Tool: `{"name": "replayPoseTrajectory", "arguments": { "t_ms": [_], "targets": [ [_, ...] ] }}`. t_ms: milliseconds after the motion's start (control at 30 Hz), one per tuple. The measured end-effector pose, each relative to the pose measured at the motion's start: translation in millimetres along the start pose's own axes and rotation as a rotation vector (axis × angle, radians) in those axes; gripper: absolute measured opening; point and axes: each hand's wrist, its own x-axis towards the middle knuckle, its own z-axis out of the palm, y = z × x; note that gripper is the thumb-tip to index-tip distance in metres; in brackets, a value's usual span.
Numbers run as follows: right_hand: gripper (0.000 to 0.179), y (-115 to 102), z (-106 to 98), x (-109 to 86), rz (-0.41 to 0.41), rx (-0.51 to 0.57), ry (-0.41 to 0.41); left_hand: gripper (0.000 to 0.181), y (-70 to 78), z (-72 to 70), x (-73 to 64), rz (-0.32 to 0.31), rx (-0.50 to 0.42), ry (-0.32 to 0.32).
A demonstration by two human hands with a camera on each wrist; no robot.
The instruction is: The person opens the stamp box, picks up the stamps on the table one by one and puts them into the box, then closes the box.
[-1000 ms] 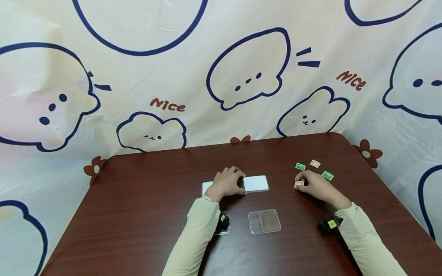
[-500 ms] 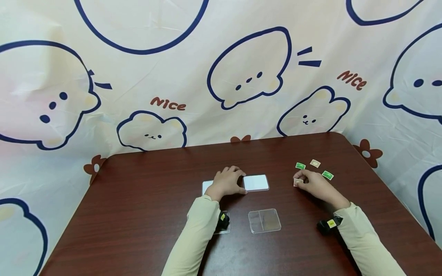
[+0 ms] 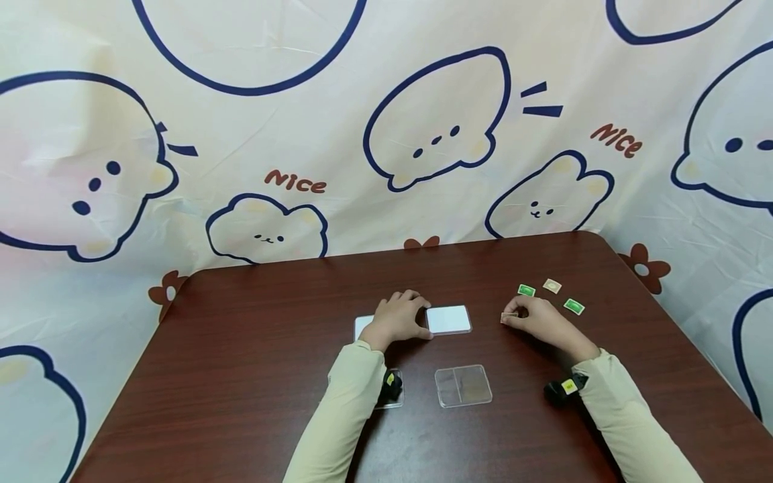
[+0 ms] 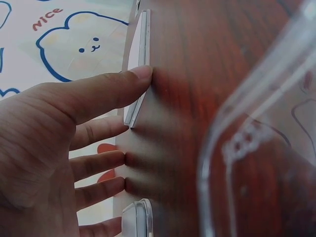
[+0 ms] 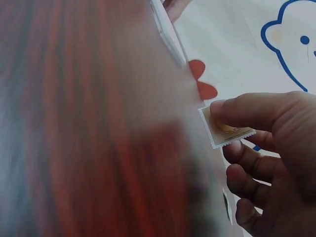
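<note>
Between the thumb and forefinger of my right hand (image 3: pixel 546 323) a tan postage stamp (image 5: pixel 229 137) with perforated edges is pinched, tilted above the table. My left hand (image 3: pixel 396 320) rests at the left end of a flat clear case (image 3: pixel 448 320) with a white surface. Its thumb touches the case's edge and the other fingers are spread fairly straight. A second white-surfaced case (image 3: pixel 362 325) lies left of that hand, partly hidden by it. Behind the right hand lie two green stamps, one nearer the back (image 3: pixel 526 290) and one farther right (image 3: pixel 574 306), plus another tan stamp (image 3: pixel 552 286).
A clear lid (image 3: pixel 464 386) with a dividing line lies in front of the cases. Another clear lid (image 3: pixel 395 404) is partly covered by the left wrist camera. Patterned cloth (image 3: pixel 362 154) hangs behind the brown table (image 3: pixel 260 376).
My right hand has moved left with the pinched stamp, which has turned to show less of its face in the head view. The left hand has kept its place by the case.
</note>
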Motion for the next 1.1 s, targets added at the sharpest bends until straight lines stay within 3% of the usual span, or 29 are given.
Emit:
{"name": "replayPoseTrajectory", "arguments": {
  "t_ms": [200,667,1100],
  "targets": [
    [0.008,-15,8,11.8,-0.047,0.014,-0.043,0.063,-0.1,-0.8,-1.6,-0.004,-0.007,0.0],
    [0.011,-56,29,43.3,-0.069,0.068,-0.178,0.063,0.7,-1.1,0.3,-0.009,0.012,-0.001],
    [0.014,-74,48,56.9,-0.118,0.055,-0.243,0.063,1.4,-0.8,0.2,-0.017,0.017,0.0]
  ]
}}
